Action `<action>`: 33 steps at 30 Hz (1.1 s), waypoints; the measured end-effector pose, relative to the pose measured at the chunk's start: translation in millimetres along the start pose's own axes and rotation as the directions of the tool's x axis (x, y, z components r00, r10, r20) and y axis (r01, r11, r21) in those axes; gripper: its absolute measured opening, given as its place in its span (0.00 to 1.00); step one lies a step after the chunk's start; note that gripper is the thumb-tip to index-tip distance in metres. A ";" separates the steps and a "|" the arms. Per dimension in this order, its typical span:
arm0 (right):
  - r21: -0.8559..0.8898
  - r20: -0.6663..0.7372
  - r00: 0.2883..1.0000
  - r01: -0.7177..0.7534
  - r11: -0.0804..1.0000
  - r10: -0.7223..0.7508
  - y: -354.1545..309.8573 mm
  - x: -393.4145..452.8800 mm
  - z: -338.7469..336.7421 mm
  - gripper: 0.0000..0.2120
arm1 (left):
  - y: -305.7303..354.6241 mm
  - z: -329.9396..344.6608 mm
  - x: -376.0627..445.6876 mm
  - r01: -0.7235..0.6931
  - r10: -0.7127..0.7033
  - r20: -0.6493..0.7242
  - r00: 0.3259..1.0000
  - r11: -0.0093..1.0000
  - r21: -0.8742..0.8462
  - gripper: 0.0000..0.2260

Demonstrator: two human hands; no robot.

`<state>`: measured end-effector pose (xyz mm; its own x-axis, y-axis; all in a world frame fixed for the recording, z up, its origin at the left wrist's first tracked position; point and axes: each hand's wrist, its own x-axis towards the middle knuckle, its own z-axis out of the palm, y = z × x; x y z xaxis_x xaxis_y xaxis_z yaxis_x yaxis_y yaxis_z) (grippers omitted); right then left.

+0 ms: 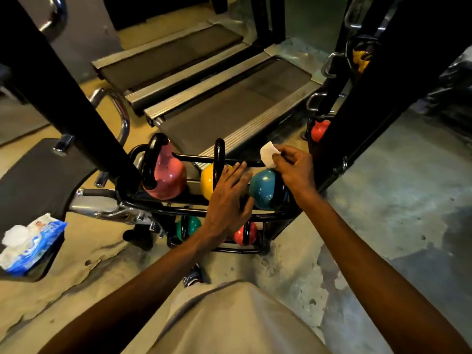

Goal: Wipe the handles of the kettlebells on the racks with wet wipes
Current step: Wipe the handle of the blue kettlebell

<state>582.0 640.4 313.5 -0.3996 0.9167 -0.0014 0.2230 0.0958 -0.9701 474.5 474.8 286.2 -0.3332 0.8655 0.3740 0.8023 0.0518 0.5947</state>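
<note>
Head view: the right hand point(293, 169) pinches a white wet wipe point(268, 154) between thumb and fingers, held just above the blue kettlebell point(263, 189) at the right end of the black rack point(163, 200). The left hand point(229, 198) is spread flat with straight fingers, holding nothing, over the rack's top tier beside the yellow kettlebell point(207, 182), whose black handle point(219, 154) stands upright. A pink kettlebell point(168, 175) sits at the left end. On the lower tier, a green kettlebell point(190, 226) and a red kettlebell point(246, 235) show partly. A blue pack of wipes point(33, 244) lies on a dark pad at far left. Two treadmills point(229, 103) stand behind the rack
</note>
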 end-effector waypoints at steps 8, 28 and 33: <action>-0.370 0.256 0.879 0.474 0.799 -0.402 14.2 -10.6 -45.6 0.18 | 33.8 36.0 -19.6 0.035 -0.035 0.055 0.998 0.999 0.000 0.29; 0.155 0.363 0.831 -0.500 0.852 0.421 -4.4 9.2 -39.8 0.41 | 20.6 74.1 3.2 -0.148 0.138 0.222 0.965 0.989 0.029 0.41; 0.103 0.383 0.753 -0.611 0.785 0.536 -2.7 15.7 -39.5 0.46 | 18.0 77.2 8.4 -0.200 0.189 0.187 0.964 0.979 0.038 0.37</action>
<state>610.2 669.8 325.7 -0.5215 0.5926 -0.6138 0.3281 -0.5248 -0.7854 524.3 521.4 245.1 -0.0768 0.9374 0.3398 0.8711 -0.1028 0.4803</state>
